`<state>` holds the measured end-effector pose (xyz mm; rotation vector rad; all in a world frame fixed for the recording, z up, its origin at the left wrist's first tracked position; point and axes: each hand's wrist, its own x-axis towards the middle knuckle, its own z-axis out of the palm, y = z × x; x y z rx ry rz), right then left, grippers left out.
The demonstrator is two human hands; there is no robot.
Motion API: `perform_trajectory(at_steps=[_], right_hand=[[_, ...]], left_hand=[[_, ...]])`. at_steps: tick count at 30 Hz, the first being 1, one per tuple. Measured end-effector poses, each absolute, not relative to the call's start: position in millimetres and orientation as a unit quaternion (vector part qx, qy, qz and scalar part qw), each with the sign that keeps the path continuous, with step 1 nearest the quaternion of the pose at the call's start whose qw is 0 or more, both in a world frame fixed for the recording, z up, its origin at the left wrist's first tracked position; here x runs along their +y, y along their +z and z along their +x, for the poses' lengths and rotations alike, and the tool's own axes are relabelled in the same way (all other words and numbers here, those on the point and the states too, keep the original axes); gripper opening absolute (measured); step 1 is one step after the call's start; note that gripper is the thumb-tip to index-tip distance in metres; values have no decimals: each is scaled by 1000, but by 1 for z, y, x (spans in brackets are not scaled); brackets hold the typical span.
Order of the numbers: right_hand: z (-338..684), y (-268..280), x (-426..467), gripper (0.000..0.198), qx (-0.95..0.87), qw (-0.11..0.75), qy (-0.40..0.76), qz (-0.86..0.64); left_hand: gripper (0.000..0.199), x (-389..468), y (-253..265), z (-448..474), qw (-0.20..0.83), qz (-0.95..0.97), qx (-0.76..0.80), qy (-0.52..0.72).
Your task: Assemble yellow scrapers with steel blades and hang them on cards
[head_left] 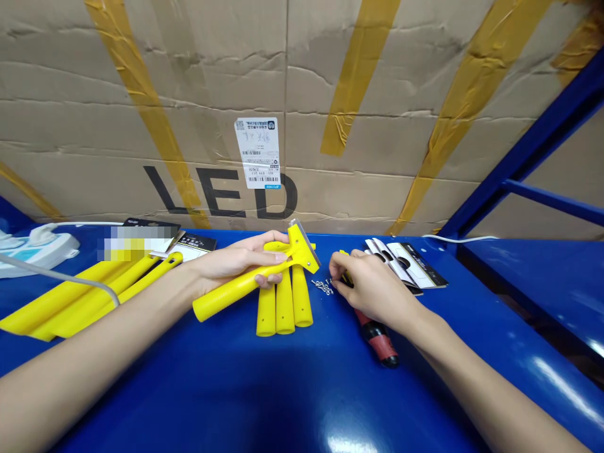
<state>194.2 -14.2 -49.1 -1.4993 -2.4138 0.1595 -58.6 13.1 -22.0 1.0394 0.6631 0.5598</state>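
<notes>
My left hand [250, 258] is wrapped round the neck of a yellow scraper [231, 294], whose head carries a metal blade and points up to the right. Beneath it, several yellow handles [284, 308] lie side by side on the table. My right hand [365, 280] has its fingers pinched together beside a small pile of screws [323, 287]; whatever is between the fingertips is hidden. Under that hand lies a red and black screwdriver [380, 343], its upper part covered. Something yellow and black shows partly behind the right fingers.
Long yellow scrapers [85, 296] and black-and-white packaging cards [195, 244] lie at left, near a white power strip [51, 251] with a cable. More cards [422, 264] lie at right. A large cardboard box [212, 94] stands behind the blue table [212, 390]; a blue metal frame [523, 141] rises at right.
</notes>
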Motion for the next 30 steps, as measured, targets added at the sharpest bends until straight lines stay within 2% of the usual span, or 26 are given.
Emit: perform_trajectory(at_steps=[12, 21, 30], right_hand=[[202, -45, -11, 17, -838, 154, 57, -520], [189, -39, -21, 12, -826, 48, -57, -559], [190, -44, -18, 21, -826, 106, 38, -553]], left_hand=[[26, 14, -26, -59, 776, 508, 290, 236], [25, 13, -26, -59, 776, 503, 295, 242], [26, 9, -21, -58, 773, 501, 302, 245]])
